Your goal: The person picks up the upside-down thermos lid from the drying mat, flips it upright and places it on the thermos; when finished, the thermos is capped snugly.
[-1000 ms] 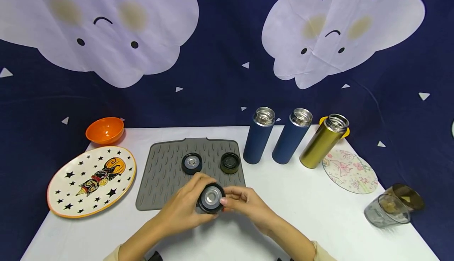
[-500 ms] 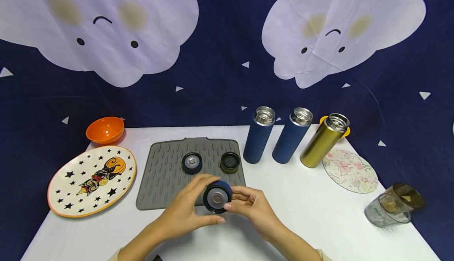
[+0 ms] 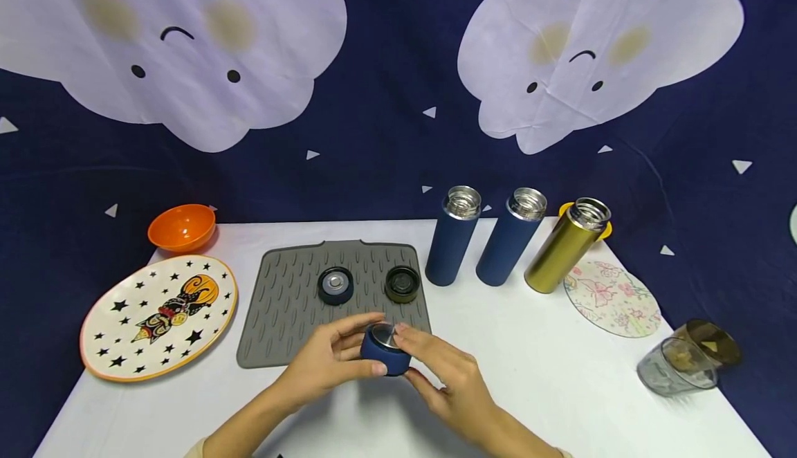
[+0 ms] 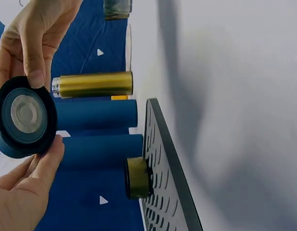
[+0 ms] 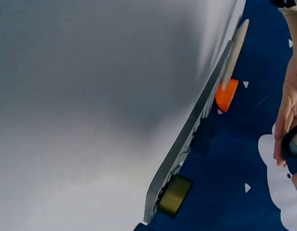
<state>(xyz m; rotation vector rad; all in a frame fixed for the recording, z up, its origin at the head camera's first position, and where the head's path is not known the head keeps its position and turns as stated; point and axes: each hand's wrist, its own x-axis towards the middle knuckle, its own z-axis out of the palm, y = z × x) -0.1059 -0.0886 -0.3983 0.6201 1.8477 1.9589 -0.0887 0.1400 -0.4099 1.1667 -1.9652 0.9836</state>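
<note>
Both hands hold a blue bottle lid [image 3: 386,361] above the table's front half. Its silver top faces up in the head view, while the left wrist view shows its underside with a pale round centre [image 4: 27,114]. My left hand [image 3: 319,360] grips the lid's left side between thumb and fingers. From the right, my right hand [image 3: 459,380] has fingers on the lid's top and the thumb at its lower edge. Just behind, a grey ridged mat [image 3: 286,306] bears another dark blue lid [image 3: 335,286] and an olive-green lid [image 3: 402,284], both with undersides up.
Two blue bottles [image 3: 452,247] and a gold bottle [image 3: 566,247] stand uncapped behind the mat's right side. A floral round mat [image 3: 613,300] and two glasses [image 3: 675,368] are at right. At left lie a starry oval plate [image 3: 140,292] and an orange bowl [image 3: 182,228].
The lid has turned over in the hands, from underside showing to silver top showing. The right fingers have shifted from its side onto its top.
</note>
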